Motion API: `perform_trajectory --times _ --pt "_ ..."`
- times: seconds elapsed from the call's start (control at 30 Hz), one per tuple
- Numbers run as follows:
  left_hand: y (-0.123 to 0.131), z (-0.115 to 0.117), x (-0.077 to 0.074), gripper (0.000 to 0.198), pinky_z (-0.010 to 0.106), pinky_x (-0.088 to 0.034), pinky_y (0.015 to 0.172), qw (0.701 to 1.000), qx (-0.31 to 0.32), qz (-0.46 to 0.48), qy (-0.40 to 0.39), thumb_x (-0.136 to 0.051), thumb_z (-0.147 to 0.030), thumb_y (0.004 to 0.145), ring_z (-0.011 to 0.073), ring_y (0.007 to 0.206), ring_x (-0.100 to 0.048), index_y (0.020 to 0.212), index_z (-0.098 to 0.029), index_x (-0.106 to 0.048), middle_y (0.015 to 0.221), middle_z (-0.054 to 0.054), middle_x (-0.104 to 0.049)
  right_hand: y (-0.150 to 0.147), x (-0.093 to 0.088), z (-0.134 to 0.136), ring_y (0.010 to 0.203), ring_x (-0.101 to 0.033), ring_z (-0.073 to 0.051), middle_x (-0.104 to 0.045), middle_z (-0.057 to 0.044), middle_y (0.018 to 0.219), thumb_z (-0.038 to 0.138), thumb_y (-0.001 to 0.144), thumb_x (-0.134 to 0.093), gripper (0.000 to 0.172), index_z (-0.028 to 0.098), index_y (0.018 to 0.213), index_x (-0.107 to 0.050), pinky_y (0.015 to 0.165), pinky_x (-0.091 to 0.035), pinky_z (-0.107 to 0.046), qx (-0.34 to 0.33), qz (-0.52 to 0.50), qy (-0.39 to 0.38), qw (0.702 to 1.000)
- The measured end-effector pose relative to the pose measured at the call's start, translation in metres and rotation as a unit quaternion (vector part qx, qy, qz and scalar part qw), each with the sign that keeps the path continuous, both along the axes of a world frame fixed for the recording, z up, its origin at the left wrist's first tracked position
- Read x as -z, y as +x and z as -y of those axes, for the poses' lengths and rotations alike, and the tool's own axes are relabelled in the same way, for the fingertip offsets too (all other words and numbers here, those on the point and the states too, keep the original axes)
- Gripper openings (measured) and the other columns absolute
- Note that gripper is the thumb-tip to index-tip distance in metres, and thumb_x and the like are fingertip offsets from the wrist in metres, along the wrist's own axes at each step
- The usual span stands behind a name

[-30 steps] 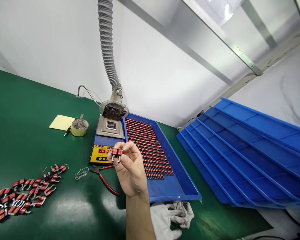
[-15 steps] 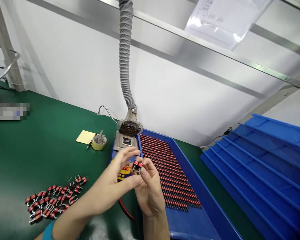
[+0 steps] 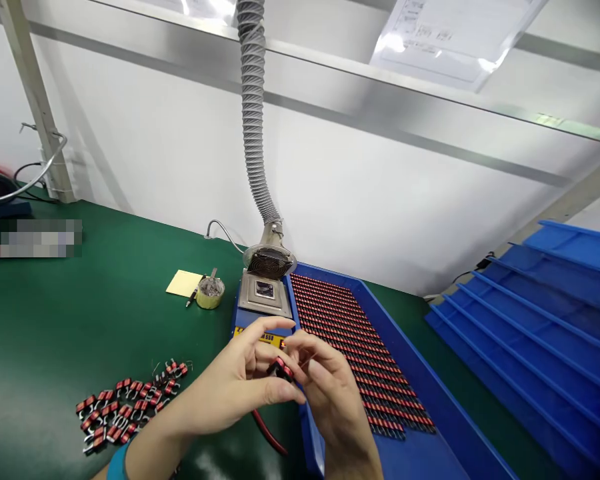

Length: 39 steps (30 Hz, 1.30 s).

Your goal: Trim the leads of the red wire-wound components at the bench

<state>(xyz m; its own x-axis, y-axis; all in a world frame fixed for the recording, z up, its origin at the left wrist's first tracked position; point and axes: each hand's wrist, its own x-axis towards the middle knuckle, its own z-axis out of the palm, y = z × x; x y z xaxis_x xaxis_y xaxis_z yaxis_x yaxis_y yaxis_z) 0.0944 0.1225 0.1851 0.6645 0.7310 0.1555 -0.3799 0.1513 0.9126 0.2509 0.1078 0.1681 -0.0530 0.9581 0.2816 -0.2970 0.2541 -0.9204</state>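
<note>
A small red and black coil part point(image 3: 281, 369) is held between the fingers of my left hand point(image 3: 245, 373), its thumb below the part. My right hand point(image 3: 333, 393) is close beside it, thumb and index finger pinched near the part's right end; what they grip is too small to make out. Both hands are over the front of a blue solder pot point(image 3: 265, 293) with a square metal opening. Right of it, a blue tray point(image 3: 400, 453) holds dense rows of similar red and black parts point(image 3: 355, 340). A loose pile of such parts point(image 3: 125, 407) lies on the green table at left.
An exhaust hose point(image 3: 254, 120) hangs above the pot. A yellow tin point(image 3: 211, 294), a pen point(image 3: 194, 293) and a yellow notepad point(image 3: 183, 283) lie left of the pot. Stacked blue trays point(image 3: 530, 333) stand at right.
The view has shifted, so the bench appears lower and further right. The coil part has passed from my right fingers to my left, and my right fingers have closed into a pinch beside it.
</note>
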Motion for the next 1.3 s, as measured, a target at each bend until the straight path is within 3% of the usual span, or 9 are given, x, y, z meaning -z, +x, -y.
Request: perform_trajectory --times 0.07,0.17,0.33,0.4,0.53,0.8,0.97,1.13,1.3 --pt "0.001 0.0 0.0 0.055 0.027 -0.046 0.077 1.0 0.011 -0.012 0.001 -0.067 -0.014 0.073 0.0147 0.081 -0.063 0.121 -0.023 -0.042 0.086 0.002 -0.065 -0.004 -0.001 0.001 0.056 -0.047 -0.011 -0.052 -0.001 0.064 0.037 0.073 -0.066 0.019 0.019 0.074 -0.07 0.053 -0.042 -0.025 -0.019 0.007 -0.006 1.0" --pt "0.0 0.0 0.0 0.053 0.026 -0.046 0.074 0.999 0.02 -0.03 0.009 -0.065 -0.011 0.073 0.0131 0.078 -0.062 0.12 -0.024 -0.043 0.083 0.0 -0.064 -0.01 -0.003 0.002 0.051 -0.044 -0.01 -0.047 0.001 0.055 0.032 0.075 -0.065 0.023 0.017 0.058 -0.065 0.048 -0.037 -0.023 -0.002 -0.014 -0.006 1.0" --pt "-0.006 0.0 -0.004 0.05 0.028 -0.046 0.079 0.997 -0.01 -0.07 0.038 -0.065 -0.014 0.073 0.0145 0.08 -0.062 0.117 -0.024 -0.044 0.085 0.001 -0.066 -0.006 -0.007 0.002 0.047 -0.041 -0.007 -0.043 0.005 0.054 0.03 0.079 -0.062 0.019 0.019 0.064 -0.061 0.047 -0.036 -0.021 0.073 -0.108 -0.008 0.991" --pt "-0.007 0.001 -0.004 0.051 0.029 -0.046 0.08 0.996 -0.026 -0.078 0.047 -0.065 -0.015 0.073 0.0148 0.08 -0.063 0.118 -0.025 -0.044 0.085 0.0 -0.067 -0.002 -0.006 0.004 0.052 -0.046 -0.009 -0.047 0.004 0.058 0.032 0.079 -0.061 0.016 0.02 0.069 -0.063 0.05 -0.038 -0.022 0.09 -0.074 0.006 0.993" --pt "-0.007 0.001 -0.004 0.052 0.029 -0.044 0.083 0.995 -0.043 -0.078 0.05 -0.066 -0.015 0.073 0.0156 0.086 -0.062 0.119 -0.026 -0.044 0.088 0.0 -0.067 -0.001 -0.002 0.007 0.065 -0.052 -0.012 -0.055 0.0 0.069 0.033 0.078 -0.063 0.015 0.02 0.082 -0.069 0.061 -0.042 -0.025 0.046 0.067 0.037 0.996" --pt "-0.005 0.004 -0.008 0.047 0.024 -0.044 0.079 0.994 -0.021 -0.077 0.073 -0.061 -0.01 0.076 0.0123 0.085 -0.059 0.119 -0.025 -0.048 0.093 0.0 -0.064 -0.015 -0.002 0.004 0.051 -0.044 -0.009 -0.047 0.004 0.053 0.03 0.075 -0.067 0.009 0.023 0.069 -0.07 0.052 -0.039 -0.023 0.03 -0.014 0.007 0.999" --pt "-0.004 0.001 0.0 0.036 0.024 -0.045 0.07 0.995 -0.02 -0.045 0.081 -0.053 -0.016 0.083 0.0101 0.072 -0.057 0.118 -0.022 -0.047 0.083 -0.001 -0.058 -0.017 -0.005 0.004 0.057 -0.049 -0.011 -0.052 0.002 0.054 0.028 0.075 -0.066 0.014 0.022 0.063 -0.068 0.059 -0.043 -0.025 0.049 -0.013 0.023 0.998" --pt "-0.001 -0.002 0.005 0.019 0.02 -0.04 0.062 0.991 -0.071 -0.043 0.105 -0.047 -0.02 0.087 0.0088 0.068 -0.048 0.105 -0.02 -0.051 0.075 -0.003 -0.052 -0.016 0.001 0.004 0.059 -0.05 -0.009 -0.055 0.003 0.059 0.025 0.08 -0.062 0.015 0.021 0.066 -0.068 0.058 -0.042 -0.022 0.091 0.041 0.052 0.994" --pt "0.0 0.002 -0.002 0.014 0.02 -0.036 0.063 0.969 -0.155 -0.125 0.147 -0.048 -0.032 0.088 0.009 0.07 -0.044 0.082 -0.019 -0.052 0.074 -0.004 -0.05 -0.017 0.008 0.005 0.066 -0.056 -0.01 -0.061 0.002 0.067 0.02 0.079 -0.063 0.009 0.024 0.075 -0.069 0.061 -0.045 -0.022 0.137 0.086 0.082 0.983"
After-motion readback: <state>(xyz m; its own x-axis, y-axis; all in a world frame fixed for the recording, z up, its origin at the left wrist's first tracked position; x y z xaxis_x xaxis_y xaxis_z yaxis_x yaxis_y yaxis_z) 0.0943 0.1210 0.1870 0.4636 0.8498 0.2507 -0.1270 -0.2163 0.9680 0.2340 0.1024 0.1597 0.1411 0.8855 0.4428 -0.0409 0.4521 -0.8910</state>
